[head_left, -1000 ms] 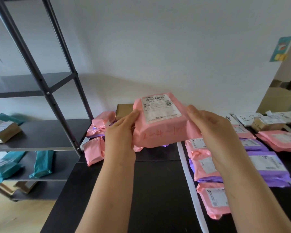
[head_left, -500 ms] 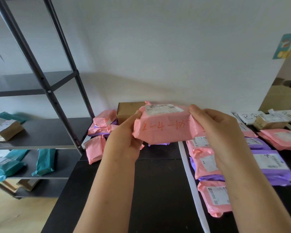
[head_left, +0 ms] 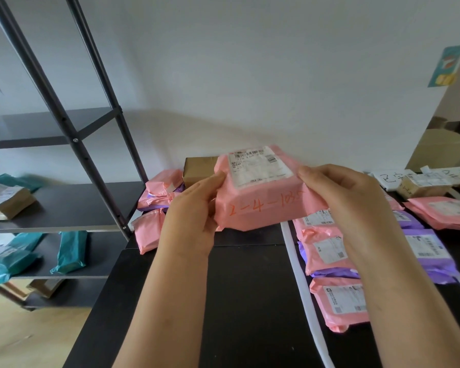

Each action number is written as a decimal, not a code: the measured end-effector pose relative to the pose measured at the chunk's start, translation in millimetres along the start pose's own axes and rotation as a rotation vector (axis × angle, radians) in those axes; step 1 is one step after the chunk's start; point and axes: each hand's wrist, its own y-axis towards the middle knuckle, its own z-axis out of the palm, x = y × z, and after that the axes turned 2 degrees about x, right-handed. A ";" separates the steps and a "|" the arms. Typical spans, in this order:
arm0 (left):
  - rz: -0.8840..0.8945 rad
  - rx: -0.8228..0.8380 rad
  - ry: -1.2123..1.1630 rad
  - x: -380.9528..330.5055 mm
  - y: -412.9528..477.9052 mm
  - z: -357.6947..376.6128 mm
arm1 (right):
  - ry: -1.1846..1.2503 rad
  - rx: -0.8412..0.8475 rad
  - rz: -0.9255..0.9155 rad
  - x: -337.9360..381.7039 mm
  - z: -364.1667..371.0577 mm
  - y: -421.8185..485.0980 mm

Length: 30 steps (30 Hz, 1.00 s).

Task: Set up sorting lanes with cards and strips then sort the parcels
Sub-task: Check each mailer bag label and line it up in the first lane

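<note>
Both hands hold one pink parcel in the air above the far part of the black table. My left hand grips its left edge, thumb on the upper face and fingers wrapped behind, out of sight. My right hand clasps the right edge in the same way. The parcel is a soft, glossy plastic mailer, puffy and roughly rectangular. It has a white printed label on top and orange handwritten figures on the side facing me.

The lanes appear to be set up. Just right of the parcel, a pale white strip runs from near to far along the table. At the far right lies a handwritten card.

Sorting looks partly done. Beyond the strip, a row of pink and purple mailers lies flat, labels up, overlapping one another. At the far left corner a loose heap of crumpled pink mailers waits beside a brown cardboard box. These seem unsorted, as is the parcel I hold.

Further left stands a dark metal shelf with teal packets on its lower level.
</note>
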 end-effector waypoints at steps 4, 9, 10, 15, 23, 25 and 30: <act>0.065 0.014 0.254 2.5 -9.2 -4.6 | -0.014 0.032 -0.037 -6.1 -2.6 -8.8; 0.231 -0.018 0.467 6.8 -15.1 -8.1 | -0.101 0.084 -0.007 -13.8 -1.4 -22.6; 0.254 -0.031 0.487 7.2 -15.3 -9.3 | -0.146 0.082 -0.006 -15.5 -0.6 -25.5; 0.313 -0.047 0.638 12.5 -22.7 -20.2 | -0.272 -0.103 0.022 -20.8 6.7 -43.4; 0.248 0.157 0.926 60.3 -44.1 -30.6 | -0.620 -0.285 0.008 -47.1 4.6 -90.8; 0.234 0.244 0.995 71.9 -53.5 -23.6 | -0.672 -0.266 0.057 -53.5 -3.5 -105.4; 0.248 0.361 1.042 98.6 -71.4 10.0 | -0.580 -0.326 0.205 -69.8 -51.8 -132.7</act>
